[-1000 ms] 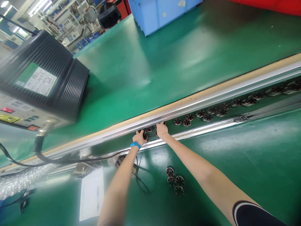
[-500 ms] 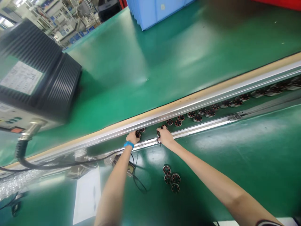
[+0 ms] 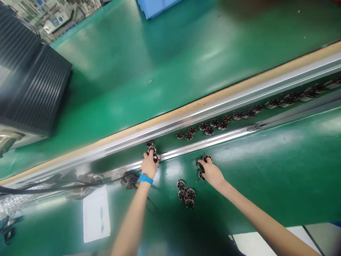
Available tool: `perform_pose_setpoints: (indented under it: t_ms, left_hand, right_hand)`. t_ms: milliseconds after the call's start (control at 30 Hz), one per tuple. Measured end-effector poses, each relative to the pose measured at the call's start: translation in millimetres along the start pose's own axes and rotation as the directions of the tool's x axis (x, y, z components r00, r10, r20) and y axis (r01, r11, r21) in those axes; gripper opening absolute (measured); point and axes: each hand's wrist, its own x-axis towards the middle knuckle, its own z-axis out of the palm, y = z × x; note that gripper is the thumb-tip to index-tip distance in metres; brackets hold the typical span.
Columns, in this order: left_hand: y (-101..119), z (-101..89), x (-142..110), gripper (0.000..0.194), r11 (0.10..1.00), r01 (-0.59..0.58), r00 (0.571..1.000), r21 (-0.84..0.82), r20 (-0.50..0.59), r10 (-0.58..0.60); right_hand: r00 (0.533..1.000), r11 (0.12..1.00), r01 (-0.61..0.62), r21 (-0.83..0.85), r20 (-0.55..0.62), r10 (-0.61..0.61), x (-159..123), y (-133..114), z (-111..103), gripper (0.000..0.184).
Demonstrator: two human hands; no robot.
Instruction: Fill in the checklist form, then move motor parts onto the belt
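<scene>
My left hand (image 3: 149,166), with a blue wristband (image 3: 146,179), is closed around small round motor stators (image 3: 156,158) at the near rail of the channel. Another stator (image 3: 149,143) lies just beyond its fingertips. Over the near green bench, my right hand (image 3: 214,175) grips a cluster of stators (image 3: 207,159) between thumb and fingers; its palm side is hidden. Between the hands and closer to me lies a group of several stators (image 3: 190,193) with dark, reddish-toothed faces.
A long row of stators (image 3: 209,131) runs along the sunken channel to the right. The metal rail (image 3: 202,145) edges it. A black ribbed machine (image 3: 39,78) stands at left, a blue bin (image 3: 157,6) at the back. Cables and a white paper (image 3: 96,215) lie at lower left.
My right hand has come out of the channel to the near bench on the right, carrying stators. My left hand has drawn slightly nearer with stators in its fingers. The camera view has shifted.
</scene>
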Motion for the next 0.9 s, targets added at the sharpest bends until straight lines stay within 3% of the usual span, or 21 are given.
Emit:
perform_pose_setpoints:
  t_ms: [100,300,433,500,533,600,633,667,767,900]
  left_hand:
    - [31,20.1,-21,0.057,0.987,-0.161,0.983,0.000,0.085,0.161]
    - [77,47.5,-52,0.056,0.914,-0.406,0.886,-0.016,0.239,0.398]
    - [81,48.7,-72,0.056,0.860,-0.506,0.820,-0.058,0.278,0.501]
    - [74,40.7,-71,0.067,0.828,-0.553,0.778,-0.095,0.296,0.554]
    - [69,33.9,-66,0.073,0.825,-0.550,0.778,-0.132,0.280,0.563]
    - [54,15.8,-45,0.074,0.866,-0.456,0.852,-0.208,0.180,0.492]
    - [44,5.6,-31,0.063,0.911,-0.324,0.931,-0.254,0.086,0.355]
    - [35,-4.2,-14,0.051,0.945,-0.201,0.978,-0.256,0.009,0.211]
    - [9,-23.9,36,0.046,0.968,0.059,0.990,-0.243,-0.108,-0.087]
    - [-10,-20.6,74,0.051,0.940,0.228,0.956,-0.255,-0.122,-0.265]
  right_hand:
    - [1.000,1.000,-0.011,-0.025,-0.007,0.011,-7,3,12,0.060]
    - [0.998,0.998,0.057,-0.026,-0.014,-0.058,-23,-13,37,0.058]
    - [0.987,0.987,0.163,0.005,-0.014,-0.162,-39,-26,48,0.055]
    - [0.976,0.976,0.219,0.012,-0.015,-0.219,-48,-29,44,0.050]
    - [0.970,0.970,0.243,0.012,-0.021,-0.243,-50,-29,39,0.045]
    - [0.961,0.963,0.271,0.007,-0.051,-0.270,-49,-25,22,0.031]
    - [0.960,0.963,0.270,0.003,-0.080,-0.269,-45,-22,10,0.029]
    - [0.959,0.966,0.260,-0.001,-0.117,-0.258,-38,-18,-2,0.031]
    - [0.949,0.984,0.175,-0.014,-0.264,-0.173,-4,-4,-41,0.036]
    - [0.909,0.990,0.139,-0.020,-0.393,-0.136,51,14,-76,0.044]
